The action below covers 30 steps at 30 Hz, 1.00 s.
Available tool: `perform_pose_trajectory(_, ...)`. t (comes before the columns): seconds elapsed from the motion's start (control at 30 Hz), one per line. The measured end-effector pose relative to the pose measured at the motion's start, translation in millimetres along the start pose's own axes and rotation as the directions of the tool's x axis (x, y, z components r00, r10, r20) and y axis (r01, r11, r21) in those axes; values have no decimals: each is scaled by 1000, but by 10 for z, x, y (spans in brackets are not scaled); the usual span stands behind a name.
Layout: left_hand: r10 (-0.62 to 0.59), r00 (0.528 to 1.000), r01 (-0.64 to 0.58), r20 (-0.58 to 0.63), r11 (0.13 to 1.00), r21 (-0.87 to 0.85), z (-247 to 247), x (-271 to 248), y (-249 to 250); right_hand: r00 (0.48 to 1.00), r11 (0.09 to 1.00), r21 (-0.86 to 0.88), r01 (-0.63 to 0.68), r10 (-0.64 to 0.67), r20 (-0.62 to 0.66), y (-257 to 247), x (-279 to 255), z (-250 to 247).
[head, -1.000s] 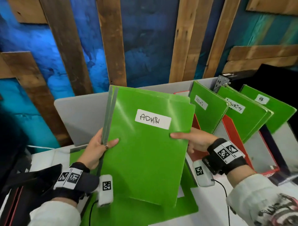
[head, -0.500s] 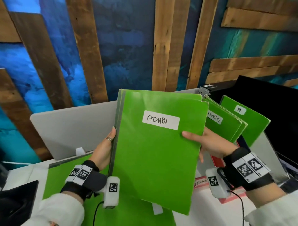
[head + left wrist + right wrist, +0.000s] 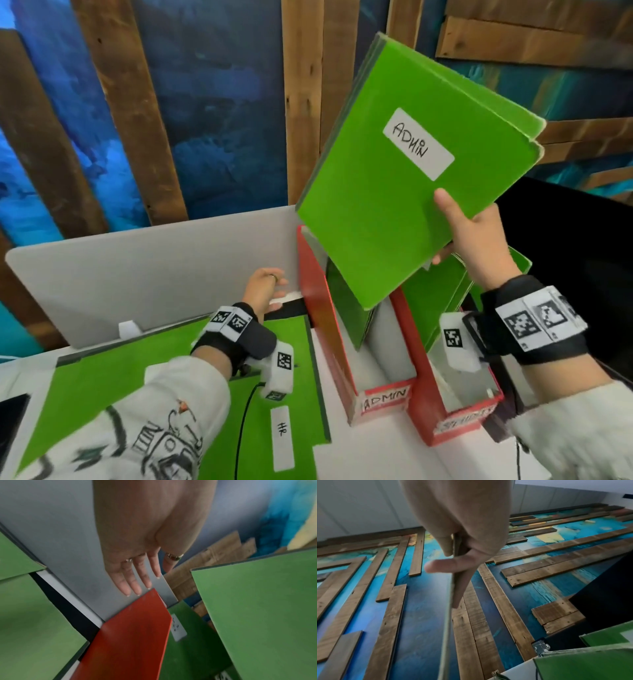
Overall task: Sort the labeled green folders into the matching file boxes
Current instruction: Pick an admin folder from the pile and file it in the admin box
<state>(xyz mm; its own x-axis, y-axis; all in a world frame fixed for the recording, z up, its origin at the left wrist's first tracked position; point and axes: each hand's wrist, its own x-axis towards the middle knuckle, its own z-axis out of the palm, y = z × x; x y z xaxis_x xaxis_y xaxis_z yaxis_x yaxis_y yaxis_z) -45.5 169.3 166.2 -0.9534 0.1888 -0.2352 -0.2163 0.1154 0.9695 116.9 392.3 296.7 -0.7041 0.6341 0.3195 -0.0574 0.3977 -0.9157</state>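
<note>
My right hand (image 3: 469, 233) alone holds the green ADMIN folder (image 3: 387, 198) by its lower right edge, thumb on the front. The folder is tilted, its lower corner dipping over the red ADMIN box (image 3: 385, 399), where another green folder (image 3: 346, 308) stands. The right wrist view shows that hand (image 3: 453, 555) pinching the folder's edge (image 3: 452, 588). My left hand (image 3: 265, 291) is empty and sits at the box's left wall (image 3: 322, 308). In the left wrist view its straight fingers (image 3: 137, 582) reach the red wall's top (image 3: 133, 635). An HR folder (image 3: 171, 377) lies flat on the table.
A red SECURITY box (image 3: 466, 421) with green folders (image 3: 442, 294) stands right of the ADMIN box. A grey divider panel (image 3: 154, 274) runs behind the table. A black block (image 3: 565, 240) sits at the far right. The wall has wooden slats.
My left hand let go of the ADMIN folder and dropped to the red box. My right hand lifted the folder to the right and tilted it over the ADMIN box.
</note>
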Motion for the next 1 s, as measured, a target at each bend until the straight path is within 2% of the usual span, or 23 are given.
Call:
perform_pose_trajectory(0.07,15,1000,-15,9,998,59,228,-56,-9,994,991,-73,108,-110,-29,74,53,3)
perform_pose_trajectory(0.17,124,979,-162,163,956,245,541,-104,-61,985,963,-207,171,-166,42,242,102,23)
perform_pose_trajectory(0.23,155,950,-247,272,905,348,655,-66,-150,982,937,-306,170,-136,128,388,123,66)
perform_pose_trajectory(0.33,102,923,-282,371,836,471,722,38,-292,974,916,-393,82,10,227,629,100,200)
perform_pose_trajectory(0.43,76,927,-284,368,784,552,732,104,-393,958,912,-408,43,79,277,932,89,426)
perform_pose_trajectory(0.7,104,935,-278,338,808,520,716,136,-491,890,909,-391,-144,292,349,1402,32,922)
perform_pose_trajectory(0.87,97,932,-285,350,795,536,694,147,-498,840,862,-493,-121,354,412,1579,24,1030)
perform_pose_trajectory(0.93,92,929,-286,358,794,537,695,146,-498,801,817,-554,-158,434,412,1646,30,1047)
perform_pose_trajectory(1.0,92,929,-287,360,793,538,701,134,-502,713,781,-578,-237,544,443,1667,12,1067)
